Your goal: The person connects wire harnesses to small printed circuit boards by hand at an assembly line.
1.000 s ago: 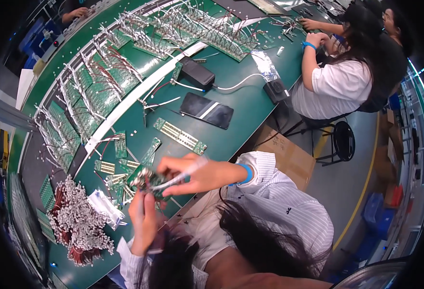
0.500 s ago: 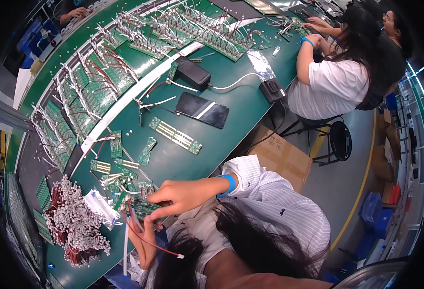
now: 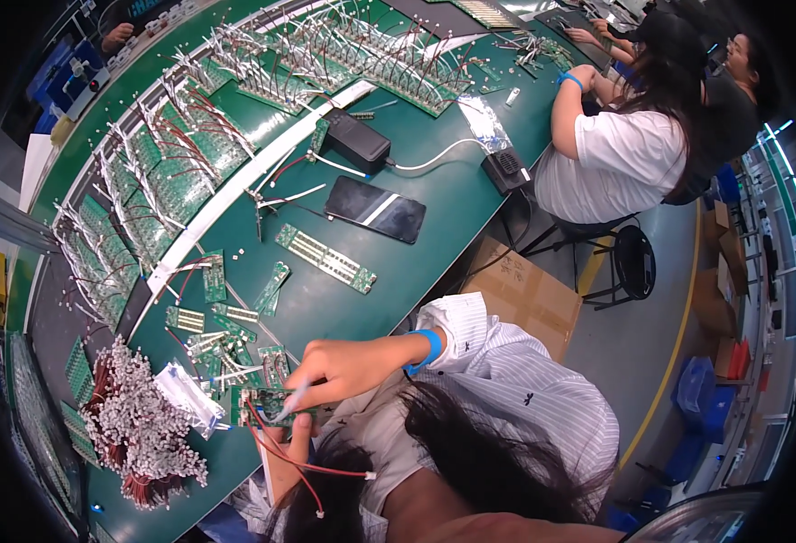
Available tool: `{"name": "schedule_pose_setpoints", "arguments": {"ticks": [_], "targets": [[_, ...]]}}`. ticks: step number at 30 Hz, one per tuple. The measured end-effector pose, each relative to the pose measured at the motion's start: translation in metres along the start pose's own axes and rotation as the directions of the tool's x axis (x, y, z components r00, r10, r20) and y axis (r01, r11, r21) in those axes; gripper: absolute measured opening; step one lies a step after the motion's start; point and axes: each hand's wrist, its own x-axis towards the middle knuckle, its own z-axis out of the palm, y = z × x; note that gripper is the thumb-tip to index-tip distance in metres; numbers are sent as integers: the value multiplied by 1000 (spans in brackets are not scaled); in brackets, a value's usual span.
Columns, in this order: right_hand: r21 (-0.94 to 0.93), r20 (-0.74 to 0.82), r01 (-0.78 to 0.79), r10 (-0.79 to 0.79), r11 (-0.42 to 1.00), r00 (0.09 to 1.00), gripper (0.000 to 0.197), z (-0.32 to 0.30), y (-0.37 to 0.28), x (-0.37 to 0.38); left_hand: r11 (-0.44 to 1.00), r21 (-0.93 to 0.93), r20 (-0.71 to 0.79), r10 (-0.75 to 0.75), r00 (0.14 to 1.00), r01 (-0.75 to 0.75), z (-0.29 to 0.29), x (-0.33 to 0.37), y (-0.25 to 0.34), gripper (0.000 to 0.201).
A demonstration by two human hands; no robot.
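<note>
Circuit board (image 3: 266, 399) in left hand (image 3: 282, 463) and right hand (image 3: 330, 369), second red-wire plug (image 3: 319, 514) newly visible.

We take the green rectangular circuit board (image 3: 262, 404) as our clock centre: our bare right hand (image 3: 330, 369) is at two o'clock, our bare left hand (image 3: 289, 452) at five. Near it, at eleven, small green circuit boards (image 3: 208, 345) lie heaped on the flat green table (image 3: 448, 231). At nine comes first a crumpled white packet (image 3: 185, 396), then a bundle of dark-red wires with white tips (image 3: 144, 425). At one we find a black rectangular phone (image 3: 362, 201); behind it, a black block-shaped adapter (image 3: 354, 142). Farther, from eleven to half past twelve, runs a curved white rail (image 3: 253, 174), with wired green panels (image 3: 149, 158) behind. At two, beyond the table's edge, stands a brown cardboard box (image 3: 515, 294).
</note>
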Motion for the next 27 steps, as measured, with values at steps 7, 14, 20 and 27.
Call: {"name": "schedule_pose_setpoints", "arguments": {"ticks": [7,14,20,27], "targets": [[445,343,-400,260,801,903,36,0,0,-2,983,-158,-12,-95,995,92,2,-17,-7,18],[654,389,-565,417,504,822,30,2,8,-19,944,-328,200,34,979,34,8,-1,0,13],[719,381,-596,515,356,768,33,10,18,-24,891,-421,333,-23,943,171,7,0,1,20],[658,13,-403,526,637,851,42,-20,4,-20,917,-391,205,5,979,78,14,27,17,29]]}}
